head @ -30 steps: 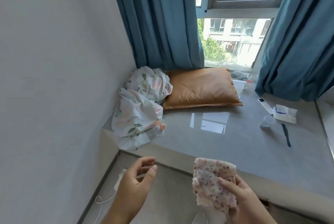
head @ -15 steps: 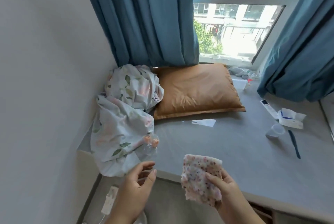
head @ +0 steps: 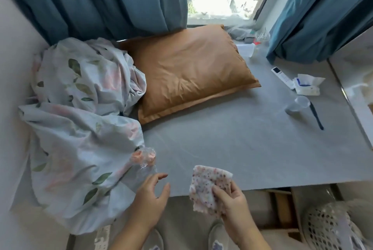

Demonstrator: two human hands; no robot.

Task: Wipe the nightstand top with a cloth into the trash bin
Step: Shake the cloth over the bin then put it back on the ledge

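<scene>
My right hand [head: 234,207] holds a folded, pink-speckled cloth [head: 207,187] upright just above the front edge of the grey surface [head: 232,144]. My left hand [head: 150,199] hovers open beside it, fingers spread, close to a crumpled clear plastic wrapper [head: 144,158] with orange inside that lies at the sheet's edge. A white lattice trash bin [head: 331,227] with a liner stands on the floor at the lower right, partly cut off by the frame.
A floral sheet [head: 80,124] is heaped at the left and hangs over the edge. An orange pillow [head: 189,72] lies at the back. A remote [head: 282,77], tissue pack [head: 307,85], clear cup [head: 297,105] and dark comb [head: 316,115] sit at the right. Blue curtains [head: 101,1] frame the window.
The view has tilted down and come closer to the grey surface. Both hands have moved forward over its front edge, the cloth still in my right hand. The bin has come into view.
</scene>
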